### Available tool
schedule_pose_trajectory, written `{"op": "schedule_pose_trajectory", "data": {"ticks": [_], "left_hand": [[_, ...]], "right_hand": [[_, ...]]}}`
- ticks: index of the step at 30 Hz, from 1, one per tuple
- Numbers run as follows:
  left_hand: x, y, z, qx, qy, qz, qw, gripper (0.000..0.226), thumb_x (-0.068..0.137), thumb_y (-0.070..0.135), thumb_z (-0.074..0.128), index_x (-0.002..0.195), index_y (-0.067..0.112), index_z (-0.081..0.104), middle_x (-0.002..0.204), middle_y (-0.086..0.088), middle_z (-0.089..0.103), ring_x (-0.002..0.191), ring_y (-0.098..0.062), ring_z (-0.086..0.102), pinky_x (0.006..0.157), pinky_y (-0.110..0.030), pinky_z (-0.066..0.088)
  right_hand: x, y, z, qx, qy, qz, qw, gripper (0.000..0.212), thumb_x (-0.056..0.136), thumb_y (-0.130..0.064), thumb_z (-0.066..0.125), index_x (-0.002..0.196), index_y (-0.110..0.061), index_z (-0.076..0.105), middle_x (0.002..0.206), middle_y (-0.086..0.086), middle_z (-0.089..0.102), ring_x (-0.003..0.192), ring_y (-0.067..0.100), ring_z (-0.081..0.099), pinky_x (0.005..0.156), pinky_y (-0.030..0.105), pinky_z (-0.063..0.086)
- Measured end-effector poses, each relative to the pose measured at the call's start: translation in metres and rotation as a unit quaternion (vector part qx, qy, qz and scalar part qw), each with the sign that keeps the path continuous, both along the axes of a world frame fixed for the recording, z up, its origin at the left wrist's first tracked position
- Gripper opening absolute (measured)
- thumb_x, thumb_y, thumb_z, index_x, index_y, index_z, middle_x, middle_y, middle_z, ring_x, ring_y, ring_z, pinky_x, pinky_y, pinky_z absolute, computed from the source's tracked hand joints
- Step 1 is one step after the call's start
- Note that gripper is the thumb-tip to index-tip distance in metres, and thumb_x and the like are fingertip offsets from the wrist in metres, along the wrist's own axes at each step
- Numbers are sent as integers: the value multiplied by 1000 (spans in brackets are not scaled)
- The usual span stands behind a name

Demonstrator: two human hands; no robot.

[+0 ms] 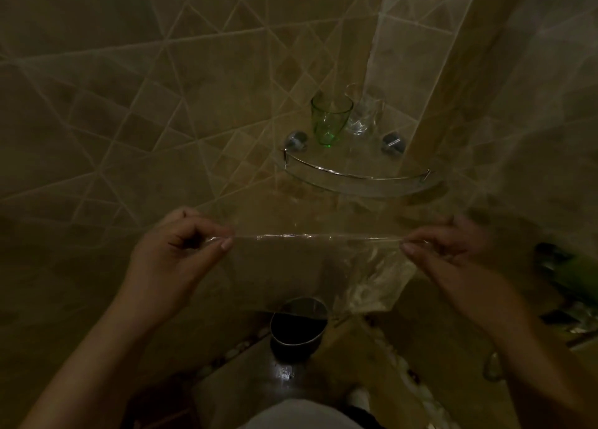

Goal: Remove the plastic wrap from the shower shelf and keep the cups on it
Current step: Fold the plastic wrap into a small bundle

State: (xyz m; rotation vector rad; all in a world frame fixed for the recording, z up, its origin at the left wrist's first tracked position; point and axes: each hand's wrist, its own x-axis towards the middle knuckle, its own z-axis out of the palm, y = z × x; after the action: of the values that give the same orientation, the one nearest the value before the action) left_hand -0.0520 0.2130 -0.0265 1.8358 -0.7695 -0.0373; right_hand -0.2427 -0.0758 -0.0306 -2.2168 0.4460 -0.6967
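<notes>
A clear sheet of plastic wrap [317, 260] is stretched flat between my two hands, below and in front of the glass corner shower shelf [359, 186]. My left hand [181, 250] pinches its left edge and my right hand [453, 250] pinches its right edge. The wrap's lower right part is crumpled. On the shelf, near the corner, stand a green cup [330, 119] and a clear glass cup with a handle [364, 111], side by side. A curved metal rail [356, 174] runs along the shelf's front.
Tiled walls meet at the corner behind the shelf. Two round metal brackets [296, 140] [393, 144] hold it. A dark metal bin [299, 328] stands on the floor below. Green and shiny objects [569, 273] sit at the right edge.
</notes>
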Motion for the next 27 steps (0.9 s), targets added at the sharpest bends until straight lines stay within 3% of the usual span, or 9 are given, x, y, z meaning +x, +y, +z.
{"op": "schedule_pose_trajectory", "data": {"ticks": [3, 5, 9, 11, 15, 19, 22, 24, 27], "left_hand": [[5, 2, 6, -30, 14, -23, 999, 6, 71, 28, 67, 75, 31, 69, 96, 16, 66, 93, -5, 61, 79, -19, 47], [7, -4, 12, -52, 53, -40, 996, 4, 73, 30, 64, 74, 32, 68, 94, 19, 70, 88, 2, 64, 73, -13, 51], [16, -27, 30, -60, 28, -71, 995, 11, 79, 20, 64, 76, 30, 64, 78, 4, 71, 75, -4, 64, 66, -12, 50], [23, -37, 39, -31, 1, -111, 993, 8, 84, 12, 64, 82, 19, 63, 82, -11, 68, 77, -14, 63, 70, -19, 51], [32, -52, 49, 11, -68, -132, 989, 4, 86, 9, 66, 88, 10, 64, 81, -10, 67, 73, -20, 63, 68, -31, 50], [32, -44, 25, -67, -157, 111, 979, 46, 80, 25, 72, 119, 29, 48, 114, 5, 61, 104, 6, 54, 86, -7, 38], [17, -27, -17, -107, 42, 186, 976, 89, 64, 56, 72, 139, 34, 28, 145, 2, 39, 129, -7, 38, 102, -18, 34], [6, -22, -44, -89, 240, 119, 959, 115, 50, 63, 77, 145, 39, 16, 154, 2, 30, 136, -18, 33, 108, -40, 35], [-8, -22, -68, -87, 412, -39, 906, 84, 69, 37, 78, 140, 35, 32, 127, 12, 61, 112, -15, 61, 86, -36, 54]], "right_hand": [[6, -3, 1, 3, 0, 14, 1000, 11, 73, -46, 65, 84, -44, 68, 94, -23, 59, 86, -1, 59, 64, 7, 45], [10, -7, -2, 19, 56, 32, 998, 11, 76, -50, 64, 87, -48, 66, 89, -26, 66, 79, 0, 64, 59, 11, 48], [27, -3, -4, -27, 132, 80, 988, 60, 49, -86, 59, 104, -66, 51, 96, -27, 68, 91, -5, 63, 78, 30, 54], [47, 9, -3, -36, 157, 120, 980, 64, 46, -90, 55, 106, -70, 44, 95, -23, 66, 89, -2, 64, 78, 34, 55], [85, 36, -6, 9, 148, 214, 965, 26, 75, -48, 65, 101, -49, 61, 80, -14, 69, 72, -1, 65, 64, 21, 50], [91, 40, -15, 169, 75, 198, 963, 15, 88, -12, 59, 94, -19, 70, 77, 14, 71, 63, 18, 62, 57, 31, 50], [82, 28, -23, 265, 55, 188, 944, 15, 88, -15, 58, 94, -20, 71, 68, 3, 68, 58, 14, 58, 52, 26, 45], [75, 20, -31, 292, 47, 175, 939, 16, 88, -14, 59, 93, -22, 71, 65, -4, 68, 57, 9, 59, 50, 24, 46], [65, 16, -46, 328, 58, 169, 927, 16, 87, -15, 59, 97, -19, 70, 69, -1, 69, 60, 11, 62, 52, 23, 48]]}}
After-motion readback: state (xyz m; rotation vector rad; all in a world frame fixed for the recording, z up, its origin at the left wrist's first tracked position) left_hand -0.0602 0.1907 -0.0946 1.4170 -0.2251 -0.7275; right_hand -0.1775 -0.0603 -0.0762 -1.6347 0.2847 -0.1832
